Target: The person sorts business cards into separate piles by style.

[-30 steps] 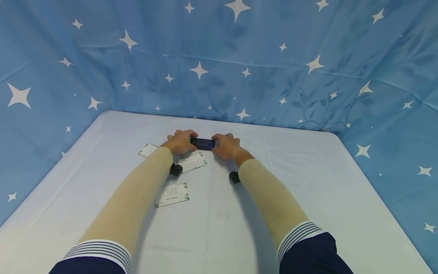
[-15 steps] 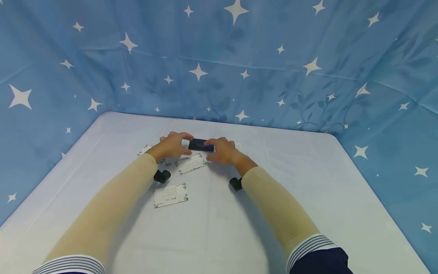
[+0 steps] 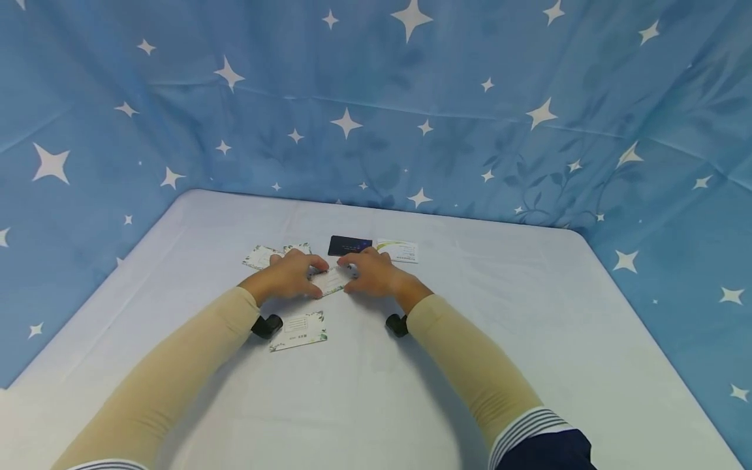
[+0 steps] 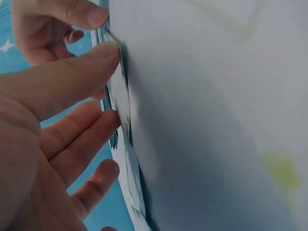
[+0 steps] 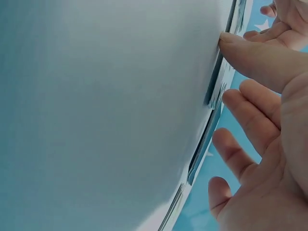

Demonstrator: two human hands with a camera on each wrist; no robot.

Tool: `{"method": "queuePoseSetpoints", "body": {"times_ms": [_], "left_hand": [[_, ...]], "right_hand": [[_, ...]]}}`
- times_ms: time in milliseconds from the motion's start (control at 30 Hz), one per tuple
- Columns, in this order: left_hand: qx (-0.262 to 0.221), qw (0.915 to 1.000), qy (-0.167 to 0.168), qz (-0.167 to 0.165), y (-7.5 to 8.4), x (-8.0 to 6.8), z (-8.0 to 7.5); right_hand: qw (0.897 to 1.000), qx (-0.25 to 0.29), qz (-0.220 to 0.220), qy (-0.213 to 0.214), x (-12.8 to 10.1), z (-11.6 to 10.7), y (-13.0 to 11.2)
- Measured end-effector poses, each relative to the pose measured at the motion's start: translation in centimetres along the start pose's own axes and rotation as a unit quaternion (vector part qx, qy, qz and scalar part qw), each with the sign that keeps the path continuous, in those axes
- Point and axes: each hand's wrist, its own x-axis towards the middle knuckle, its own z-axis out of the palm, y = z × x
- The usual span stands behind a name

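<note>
A white card with a leafy green border (image 3: pixel 331 279) lies on the table between both hands. My left hand (image 3: pixel 288 274) holds its left end, the thumb on the near edge and the index finger at the far edge. At the other end my right hand (image 3: pixel 378 273) grips it the same way; its thumb (image 5: pixel 240 45) touches the card's edge in the right wrist view. Just beyond the fingers lies a dark navy card stack (image 3: pixel 346 245). To its right is a white card with a yellow curve (image 3: pixel 401 252).
Two more leafy-bordered cards, one at the left (image 3: pixel 258 256) and one partly behind the left hand (image 3: pixel 298 248), lie on the white table (image 3: pixel 499 339). Another leafy card (image 3: pixel 301 331) is nearer me. A blue star-patterned curtain (image 3: pixel 376 98) stands behind the table.
Both hands have let go of the dark cards and come nearer to me, onto the leafy-bordered card. The dark stack now lies free, and the yellow-curved card has come into full view.
</note>
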Motion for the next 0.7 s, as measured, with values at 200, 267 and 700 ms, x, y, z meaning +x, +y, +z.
{"method": "queuePoseSetpoints", "body": {"times_ms": [200,267,700], "left_hand": [[-0.015,0.9999,-0.005,-0.003,0.5,-0.5,0.3],[-0.021,0.9998,-0.007,0.002,0.5,-0.6,0.2],[-0.047,0.9984,-0.015,0.027,1.8,-1.4,0.9]], "right_hand": [[1.000,-0.016,0.008,-0.003,-0.2,0.1,-0.2],[1.000,-0.020,0.006,-0.005,-0.3,0.1,-0.3],[1.000,-0.022,-0.016,0.016,-2.1,0.5,-0.1]]}}
